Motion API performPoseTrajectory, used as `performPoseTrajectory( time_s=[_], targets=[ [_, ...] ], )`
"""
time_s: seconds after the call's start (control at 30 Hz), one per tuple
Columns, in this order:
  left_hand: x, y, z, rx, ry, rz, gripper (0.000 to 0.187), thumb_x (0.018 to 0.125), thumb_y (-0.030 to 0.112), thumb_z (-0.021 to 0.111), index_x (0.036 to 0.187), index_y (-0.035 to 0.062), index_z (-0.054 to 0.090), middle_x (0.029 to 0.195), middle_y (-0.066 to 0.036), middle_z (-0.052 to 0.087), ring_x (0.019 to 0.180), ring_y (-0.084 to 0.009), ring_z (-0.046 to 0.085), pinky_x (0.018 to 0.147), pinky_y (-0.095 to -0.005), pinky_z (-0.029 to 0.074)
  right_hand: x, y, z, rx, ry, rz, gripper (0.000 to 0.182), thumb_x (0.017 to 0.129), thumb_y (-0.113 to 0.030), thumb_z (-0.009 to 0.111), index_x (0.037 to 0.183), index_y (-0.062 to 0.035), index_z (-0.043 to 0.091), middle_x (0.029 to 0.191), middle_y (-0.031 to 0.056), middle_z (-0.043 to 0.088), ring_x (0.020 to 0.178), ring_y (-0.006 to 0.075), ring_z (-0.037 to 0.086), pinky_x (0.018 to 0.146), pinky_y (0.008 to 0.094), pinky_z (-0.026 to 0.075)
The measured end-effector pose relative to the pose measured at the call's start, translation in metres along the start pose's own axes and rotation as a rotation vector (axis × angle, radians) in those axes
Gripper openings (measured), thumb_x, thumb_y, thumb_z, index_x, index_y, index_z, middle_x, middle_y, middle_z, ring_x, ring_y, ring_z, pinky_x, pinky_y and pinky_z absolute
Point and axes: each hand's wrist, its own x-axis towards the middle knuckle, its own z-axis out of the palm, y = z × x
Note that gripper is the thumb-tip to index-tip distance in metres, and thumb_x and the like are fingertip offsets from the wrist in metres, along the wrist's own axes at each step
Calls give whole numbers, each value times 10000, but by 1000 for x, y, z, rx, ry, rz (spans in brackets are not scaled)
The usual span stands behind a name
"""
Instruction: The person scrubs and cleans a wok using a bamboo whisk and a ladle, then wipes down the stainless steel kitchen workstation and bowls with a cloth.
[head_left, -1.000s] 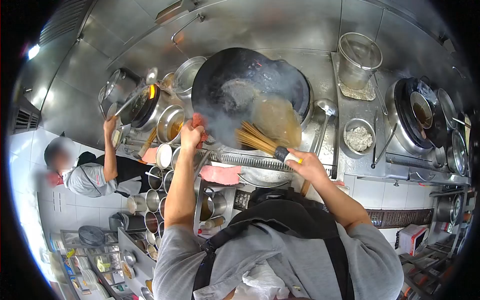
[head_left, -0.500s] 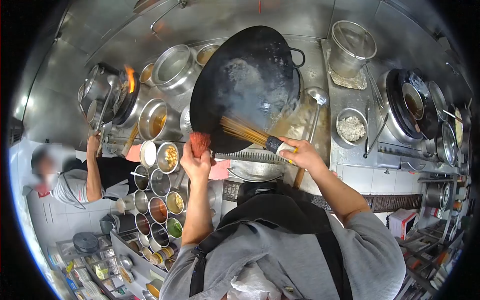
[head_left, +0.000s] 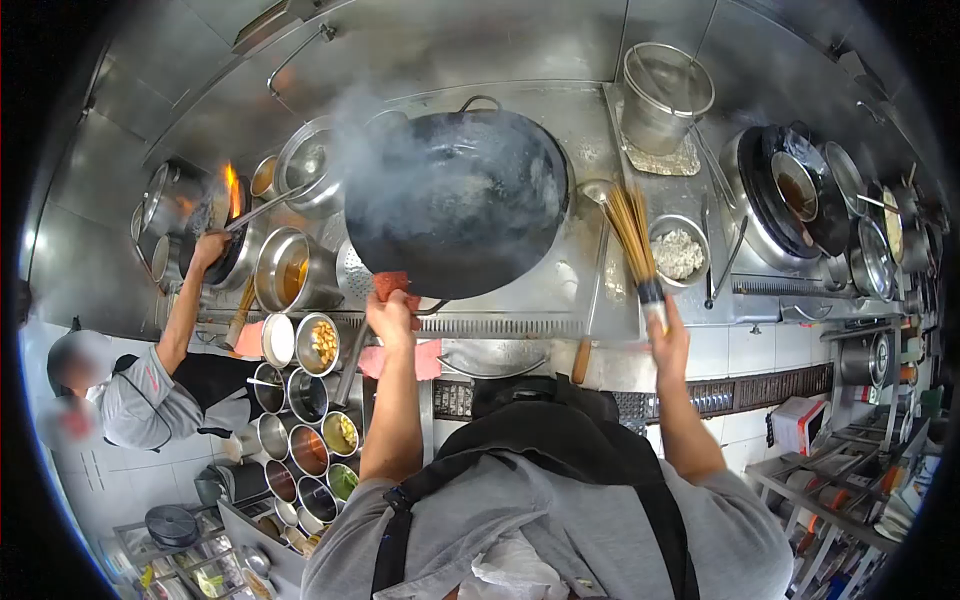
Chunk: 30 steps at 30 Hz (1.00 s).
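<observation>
a restaurant kitchen: steel wok range (head_left: 560, 290), big wok (head_left: 460, 200), rows of seasoning pots (head_left: 310, 400).

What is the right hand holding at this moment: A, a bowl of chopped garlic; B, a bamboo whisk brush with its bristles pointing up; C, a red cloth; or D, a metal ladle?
B: the right hand grips the handle of the bamboo brush, whose splayed bristles point up beside the steaming wok; the red cloth is in the left hand at the wok's edge.
</observation>
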Motion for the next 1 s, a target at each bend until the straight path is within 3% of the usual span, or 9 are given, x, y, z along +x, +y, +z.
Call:
performPoseTrajectory(
  time_s=[0.03,0.2,0.37,0.57,0.67,0.77,0.87,0.93,1.0],
  targets=[
    [2,-9,6,-26,-26,-49,252,729,-8,474,939,-14,613,678,-81,593,556,-174,592,334,-280,356,-22,21,9,-26,74,-161,584,851,-161,635,1389,-50,436,1260,280,541,1181,374,534,981,400,414],
    [14,-47,43,-77,-252,-71,255,780,16,490,1013,28,591,763,-98,611,559,-186,608,397,-293,412,-106,54,28,-459,-255,-47,712,784,-83,652,1426,-88,343,1300,323,382,1167,477,443,975,469,415],
    [56,-86,65,-83,-306,-155,264,787,-5,510,1047,19,548,776,-103,617,573,-193,618,464,-313,479,-101,58,31,-565,-258,12,692,781,-85,649,1412,-84,363,1322,313,389,1150,473,466,976,467,421],
    [52,-77,67,-83,-321,-155,274,806,2,448,1052,86,535,658,-93,586,454,-157,492,369,-295,383,-93,68,23,-646,-298,-117,728,754,-114,672,1410,-81,359,1316,306,413,1104,453,509,950,461,445],
    [66,-88,61,-62,-381,-158,254,821,16,479,1063,49,549,757,-91,614,569,-167,567,501,-303,457,-87,45,22,-625,-317,-18,639,746,-120,683,1340,-54,455,1275,298,458,1071,433,539,903,453,472],
    [59,-77,58,-44,-429,-152,228,856,98,536,1065,12,566,847,-85,640,709,-183,642,639,-318,518,-70,25,39,-536,-163,-277,481,773,-178,674,1216,-27,566,1150,293,555,978,420,590,839,461,493],
    [64,-82,51,-36,-422,-209,266,930,232,527,1100,30,558,845,-70,632,714,-178,624,658,-309,511,-52,13,82,-385,-244,14,359,840,-325,616,979,6,620,876,271,646,846,439,625,775,506,494],
    [56,-71,38,-9,-467,-330,395,976,408,478,1130,52,546,868,-65,627,707,-192,619,668,-318,509,-41,36,110,-551,-371,116,411,805,-374,637,925,18,603,871,277,646,879,442,625,782,517,488],
    [45,-65,15,-9,-378,-246,404,973,411,484,1125,42,545,872,-75,636,728,-193,631,670,-320,508,-39,36,122,-593,-406,162,435,790,-386,643,931,24,602,884,282,645,890,443,624,788,521,486]
  ],
)
